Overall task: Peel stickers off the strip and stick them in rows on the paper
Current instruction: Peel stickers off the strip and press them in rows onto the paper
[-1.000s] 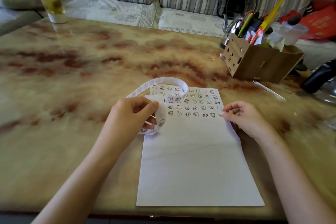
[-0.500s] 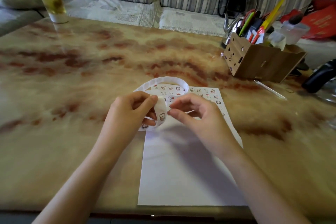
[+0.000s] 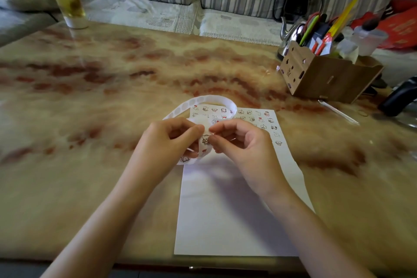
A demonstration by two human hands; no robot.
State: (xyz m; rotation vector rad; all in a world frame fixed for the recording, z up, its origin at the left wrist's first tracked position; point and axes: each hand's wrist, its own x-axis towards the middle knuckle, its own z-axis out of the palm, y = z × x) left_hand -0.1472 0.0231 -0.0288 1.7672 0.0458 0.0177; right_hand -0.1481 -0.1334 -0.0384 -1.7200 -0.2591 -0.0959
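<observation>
A white sheet of paper [image 3: 228, 214] lies on the marbled table, with rows of small cartoon stickers [image 3: 264, 119] across its top part. A white sticker strip [image 3: 209, 100] curls in a loop above the paper's top left corner. My left hand [image 3: 168, 140] pinches the strip's near end, holding it just over the paper. My right hand [image 3: 243, 144] meets it from the right, thumb and forefinger closed on a sticker [image 3: 205, 139] on the strip. My hands hide part of the sticker rows.
A cardboard organiser [image 3: 327, 77] full of pens and scissors stands at the back right, a metal kettle [image 3: 291, 31] behind it. A glass of yellow drink [image 3: 67, 0] is at the far left edge. A thin stick [image 3: 338, 111] and a dark object [image 3: 399, 97] lie at the right.
My right hand left the paper's right edge, swung left over the rows and now pinches at the strip held by my left hand. The left hand stayed put.
</observation>
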